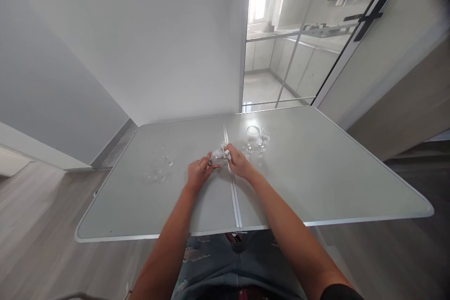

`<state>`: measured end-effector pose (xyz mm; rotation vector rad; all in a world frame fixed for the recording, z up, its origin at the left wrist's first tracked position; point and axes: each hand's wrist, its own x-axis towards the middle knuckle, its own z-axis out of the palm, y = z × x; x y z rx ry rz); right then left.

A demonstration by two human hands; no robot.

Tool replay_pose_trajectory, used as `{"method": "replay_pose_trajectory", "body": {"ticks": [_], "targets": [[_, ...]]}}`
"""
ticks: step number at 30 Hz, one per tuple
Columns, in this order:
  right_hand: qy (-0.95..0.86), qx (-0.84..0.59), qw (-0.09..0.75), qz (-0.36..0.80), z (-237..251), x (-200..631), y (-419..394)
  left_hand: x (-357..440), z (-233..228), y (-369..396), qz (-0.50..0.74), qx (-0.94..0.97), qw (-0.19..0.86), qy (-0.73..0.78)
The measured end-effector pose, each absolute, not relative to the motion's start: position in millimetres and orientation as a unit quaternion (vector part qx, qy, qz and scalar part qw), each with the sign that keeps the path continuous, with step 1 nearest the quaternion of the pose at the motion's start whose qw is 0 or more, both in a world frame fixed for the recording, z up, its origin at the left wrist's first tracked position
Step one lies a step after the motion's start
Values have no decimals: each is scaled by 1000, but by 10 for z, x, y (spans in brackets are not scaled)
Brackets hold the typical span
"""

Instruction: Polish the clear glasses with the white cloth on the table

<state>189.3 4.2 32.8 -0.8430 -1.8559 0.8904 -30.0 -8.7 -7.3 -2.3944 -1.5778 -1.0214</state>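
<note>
Both hands meet over the middle of the table around a clear stemmed glass (217, 155), which lies tilted on its side between them. My left hand (199, 171) is closed on the foot end of the glass. At its rim, my right hand (239, 161) grips a crumpled white tissue (225, 148), part of which seems to be inside the bowl. To the right, a stemmed glass (252, 134) stands upright with a second stemmed glass (263, 139) beside it. Several clear glasses (158, 168) lie at the left, their outlines faint.
The pale folding table (316, 173) has a metal rim and a metal seam (235, 199) down its middle. A white wall (176, 47) rises behind it. At the back right is a glass door (291, 47) with a black handle (371, 18).
</note>
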Motion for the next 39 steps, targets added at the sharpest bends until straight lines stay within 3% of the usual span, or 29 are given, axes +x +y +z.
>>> {"method": "replay_pose_trajectory", "body": {"ticks": [5, 9, 13, 22, 29, 35, 39], "targets": [[-732, -359, 417, 403, 273, 1882, 88, -323, -78, -112, -302, -803, 51, -511], [-705, -314, 443, 456, 326, 1908, 84, -321, -81, -134, -320, -807, 20, -496], [-718, -310, 469, 410, 369, 1932, 49, -319, -77, -115, -345, -802, 9, -488], [-790, -341, 364, 358, 256, 1943, 103, -326, -104, -132, -313, -818, -13, -482], [-675, -322, 502, 434, 316, 1908, 50, -297, -118, -81, -399, -776, -77, -482], [-766, -341, 439, 323, 303, 1890, 32, -297, -139, -115, -369, -794, 3, -482], [-761, -338, 406, 377, 282, 1910, 89, -291, -127, -125, -337, -803, 14, -492]]}}
